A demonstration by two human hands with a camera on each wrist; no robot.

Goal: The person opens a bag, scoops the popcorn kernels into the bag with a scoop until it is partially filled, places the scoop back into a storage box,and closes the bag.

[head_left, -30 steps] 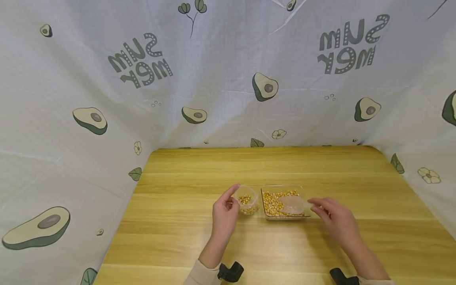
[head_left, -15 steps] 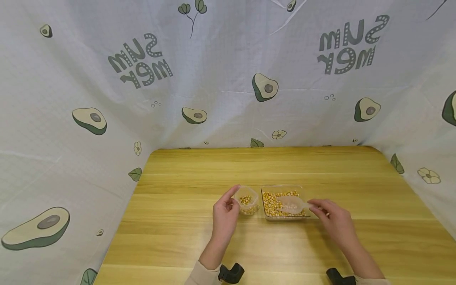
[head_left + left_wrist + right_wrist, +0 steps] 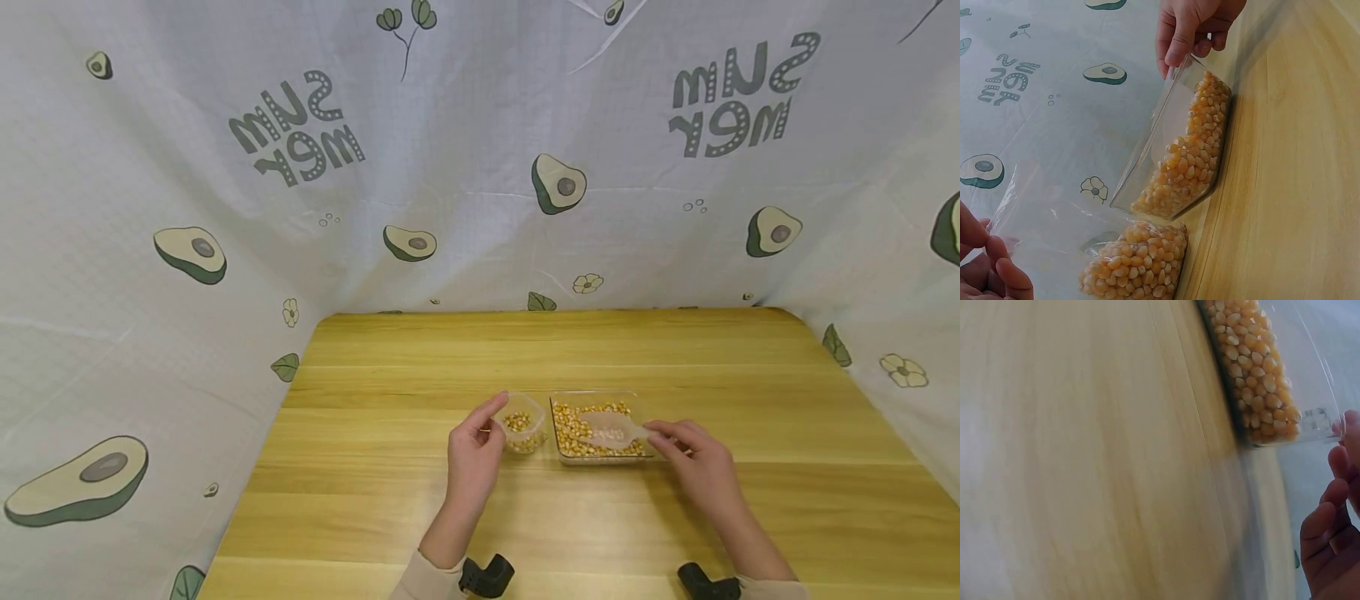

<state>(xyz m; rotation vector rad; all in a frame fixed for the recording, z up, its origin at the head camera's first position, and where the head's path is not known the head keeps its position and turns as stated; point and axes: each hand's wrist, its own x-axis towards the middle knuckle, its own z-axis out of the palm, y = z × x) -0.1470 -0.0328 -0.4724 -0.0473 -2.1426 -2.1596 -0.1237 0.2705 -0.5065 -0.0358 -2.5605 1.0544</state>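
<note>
In the head view my left hand point(image 3: 474, 462) pinches the open top of a clear plastic bag point(image 3: 528, 439). Corn kernels point(image 3: 1135, 265) fill the bottom of this bag, which stands on the table. To its right is a clear rectangular container point(image 3: 603, 461) with more corn kernels point(image 3: 570, 433) in it. My right hand point(image 3: 703, 471), at the container's right end, grips the handle of a translucent scoop point(image 3: 606, 427). The scoop's bowl lies among the kernels. From the right wrist, my fingers point(image 3: 1318, 522) show close to the container's end wall, the scoop mostly hidden.
The wooden table point(image 3: 420, 375) reaches back to a white curtain point(image 3: 465, 125) printed with avocados, flowers and lettering. The same cloth hangs on both sides. A narrow gap separates bag and container. A black wrist mount point(image 3: 487, 575) sits on each forearm.
My right hand and the scoop have shifted slightly left, the bowl moving further across the kernels in the container. My left hand and the bag have stayed almost in place.
</note>
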